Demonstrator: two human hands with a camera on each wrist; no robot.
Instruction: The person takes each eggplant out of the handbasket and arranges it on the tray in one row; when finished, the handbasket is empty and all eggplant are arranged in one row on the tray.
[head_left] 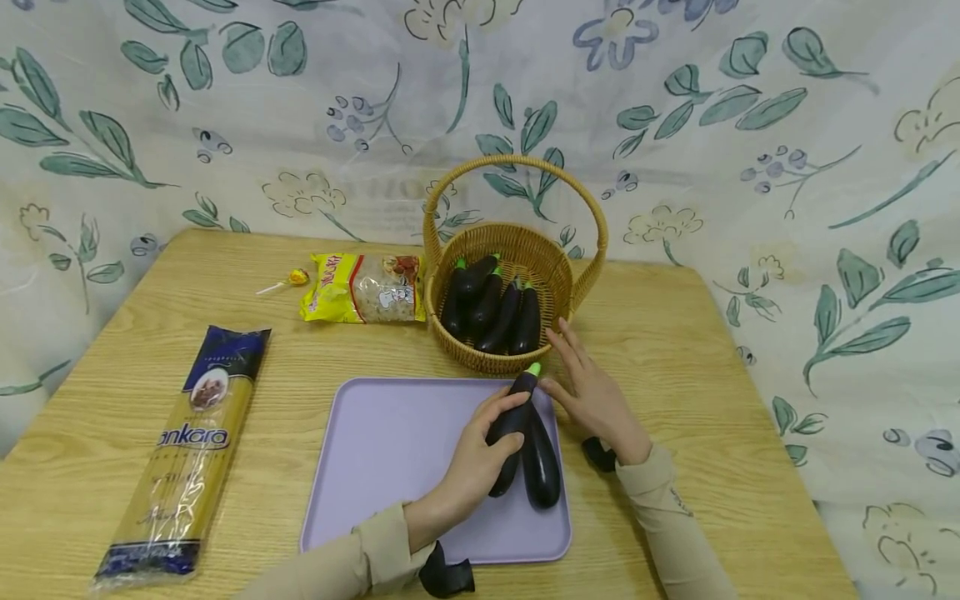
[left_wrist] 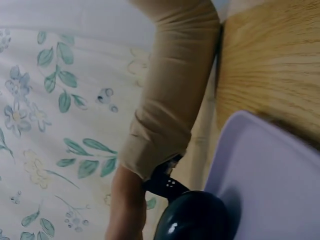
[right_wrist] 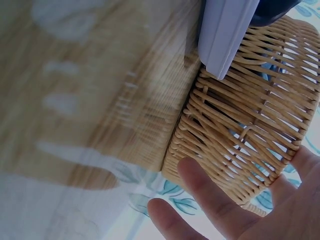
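In the head view my left hand (head_left: 467, 467) holds a dark eggplant (head_left: 507, 423) with a green stem end, thumb and fingers on its sides, over the right part of the lilac tray (head_left: 390, 467). A second eggplant (head_left: 542, 458) lies on the tray just right of it. My right hand (head_left: 600, 408) is beside the wicker basket (head_left: 487, 361), fingers spread; in the right wrist view some fingertips reach the basket's rim (right_wrist: 300, 145). Several eggplants (head_left: 487, 308) lie in the basket. The left wrist view catches a rounded eggplant end (left_wrist: 192, 217).
A yellow snack bag (head_left: 367, 287) lies left of the basket, with a lollipop (head_left: 298, 277) beyond it. A long spaghetti pack (head_left: 183, 458) lies on the wooden table (head_left: 277, 417), left of the tray. The basket's tall handle (head_left: 517, 160) arches up before a floral curtain (head_left: 360, 67).
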